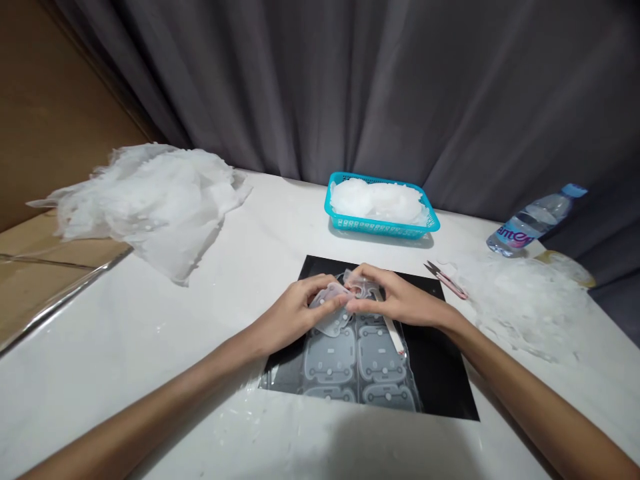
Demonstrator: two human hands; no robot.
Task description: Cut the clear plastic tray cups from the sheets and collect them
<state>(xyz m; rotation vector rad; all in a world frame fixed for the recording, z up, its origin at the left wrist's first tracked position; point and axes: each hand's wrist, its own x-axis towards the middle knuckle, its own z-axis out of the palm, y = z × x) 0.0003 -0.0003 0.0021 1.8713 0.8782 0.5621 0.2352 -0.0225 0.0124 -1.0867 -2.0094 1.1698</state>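
Note:
A small translucent moulded plastic piece is between the fingers of my left hand, which is closed on it. My right hand is closed too, its thumb and finger pinching translucent material at the piece's edge, close to my left fingertips. From under my right hand a slim white stick-like tool slants down; whether the hand grips it is hidden. Beneath both hands, a clear sheet of similar moulded pieces lies on a black board.
Behind the board stands a blue basket of white translucent pieces. Pink-handled thread snips lie right of the board, beside a heap of clear scraps. A water bottle stands at the back right. White translucent sheets are piled at left.

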